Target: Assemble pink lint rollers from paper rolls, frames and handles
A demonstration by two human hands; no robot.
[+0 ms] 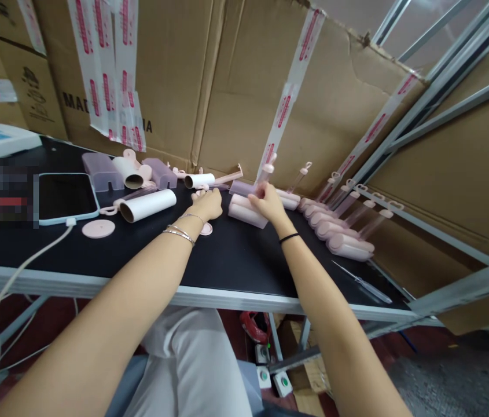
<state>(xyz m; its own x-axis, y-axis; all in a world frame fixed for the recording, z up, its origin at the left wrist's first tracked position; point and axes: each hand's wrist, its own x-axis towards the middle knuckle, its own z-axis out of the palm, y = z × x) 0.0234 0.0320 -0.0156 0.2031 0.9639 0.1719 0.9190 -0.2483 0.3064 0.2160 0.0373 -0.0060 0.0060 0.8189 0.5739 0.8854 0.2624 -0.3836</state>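
My left hand (208,204) reaches over the middle of the black table, its fingers bent down and mostly hidden behind the knuckles. Small pale pink plastic parts (196,194) lie at its fingertips, and a round pink disc (206,229) lies below it. My right hand (268,201) has its fingers curled at the base of an upright clear handle with a pink end (267,169). Just under those fingers a pink lint roller (246,211) lies on its side. Behind the hands are a white paper roll (199,180) and a purple cover (242,187).
Several finished-looking pink lint rollers (348,245) lie in a row at the right. A screwdriver (366,284) is near the front edge. Leftward are a white roll (151,205), a pink disc (98,228), and a phone (68,197) on a cable. Cardboard (244,87) walls the back.
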